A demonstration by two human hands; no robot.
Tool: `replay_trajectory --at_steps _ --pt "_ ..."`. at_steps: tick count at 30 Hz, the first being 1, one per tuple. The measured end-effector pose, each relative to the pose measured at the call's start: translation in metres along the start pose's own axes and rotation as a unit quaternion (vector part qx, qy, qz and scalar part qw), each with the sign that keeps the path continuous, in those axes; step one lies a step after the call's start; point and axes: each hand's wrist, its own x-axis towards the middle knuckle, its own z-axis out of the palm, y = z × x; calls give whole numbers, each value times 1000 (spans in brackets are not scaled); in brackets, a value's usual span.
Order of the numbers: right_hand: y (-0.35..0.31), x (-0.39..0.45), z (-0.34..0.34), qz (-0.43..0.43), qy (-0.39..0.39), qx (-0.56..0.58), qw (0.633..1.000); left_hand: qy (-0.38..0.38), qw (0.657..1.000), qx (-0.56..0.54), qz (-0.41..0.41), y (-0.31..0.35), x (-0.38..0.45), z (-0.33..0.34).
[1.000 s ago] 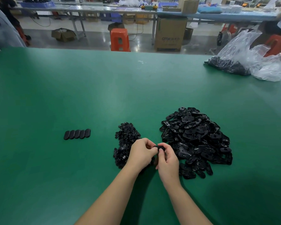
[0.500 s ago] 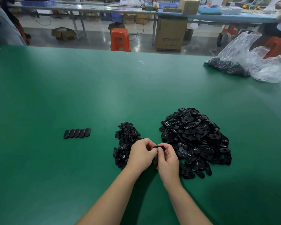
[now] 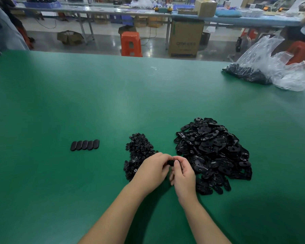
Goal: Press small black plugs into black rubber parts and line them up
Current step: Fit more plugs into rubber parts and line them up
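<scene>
Lower centre of the frame: left hand [image 3: 152, 170] and right hand [image 3: 182, 173] drawn together, fingers of both curled round one small black rubber part [image 3: 171, 162], only a sliver of it visible between the fingertips. Impossible to tell whether a plug is already seated in it.

Just left of the hands, a pile of small black plugs [image 3: 139, 152]; just right, a much larger heap of rubber parts [image 3: 213, 152]. Further left on the green table [image 3: 60, 103], well apart from both piles, a tidy row of five finished pieces [image 3: 84, 144], touching side by side.

Likely risks from here: plug entering tilted and seating only halfway, since the fingers hide the hole; plug slipping from the pinch and dropping back among identical black pieces, hard to find again; wrist brushing the plug pile and scattering it; careless placement knocking the row out of line.

Upper right: clear plastic bag [image 3: 264, 67] with more black parts spilling from it. Upper centre, beyond the table: orange stool [image 3: 131, 44] and cardboard box [image 3: 186, 38] bearing pale printed lettering, too blurred to read with confidence. No other legible writing.
</scene>
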Motion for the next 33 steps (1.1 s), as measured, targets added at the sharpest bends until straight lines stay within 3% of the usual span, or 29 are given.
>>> replay_trajectory --at_steps 3,5,8,12,17,21,33 --pt "-5 -2 0 9 -10 37 999 19 1000 1 18 -7 -4 -4" --pt "-8 -2 1 11 -11 54 998 74 997 -13 1 -13 -5 -11" --pt "-9 -5 -1 13 -25 47 999 183 976 -57 -104 -34 -8 -28" --pt "-10 -6 -2 7 -39 26 999 286 922 -66 -254 -80 -18 -51" --pt "-10 -6 -2 6 -42 14 999 296 885 10 -360 -126 -32 -64" --pt "-9 -6 -1 4 -34 -14 999 252 898 82 -352 -129 -30 -65" --pt "-7 -6 1 -8 -26 -65 997 239 910 224 -254 -129 -32 -49"
